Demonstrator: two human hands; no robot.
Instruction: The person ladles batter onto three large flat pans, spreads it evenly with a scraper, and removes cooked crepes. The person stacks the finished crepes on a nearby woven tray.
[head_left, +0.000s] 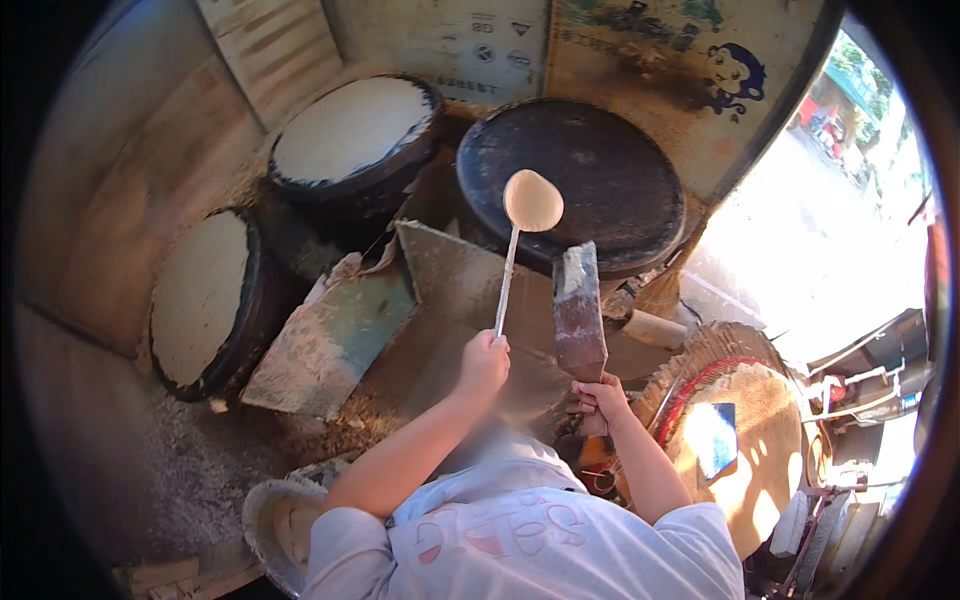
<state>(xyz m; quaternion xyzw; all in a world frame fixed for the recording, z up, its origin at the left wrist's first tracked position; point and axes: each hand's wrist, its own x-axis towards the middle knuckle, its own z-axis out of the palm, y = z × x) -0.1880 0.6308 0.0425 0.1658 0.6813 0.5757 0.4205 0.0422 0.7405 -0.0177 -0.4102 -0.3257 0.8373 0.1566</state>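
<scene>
My left hand (484, 365) grips the thin handle of a ladle (533, 200), whose bowl is full of or coated with pale batter; I cannot tell which. The bowl is in front of the near left part of a dark round griddle (592, 176). In my right hand (604, 401) is the handle of a flat wooden spreader or paddle (580, 322), its far end crusted with pale batter. That end overlaps the griddle's near edge in view; contact cannot be told. Two other round griddles, one at the upper left (352, 131) and one at the left (199, 296), are covered with pale batter.
Angled metal sheets (337, 337) stand between the griddles. A batter-crusted bucket (259, 517) is at my lower left. To my right are a large round wooden block (765, 442) with a dark blade-like piece (720, 439) on it, and a wooden roller (654, 328). Panels enclose the far side.
</scene>
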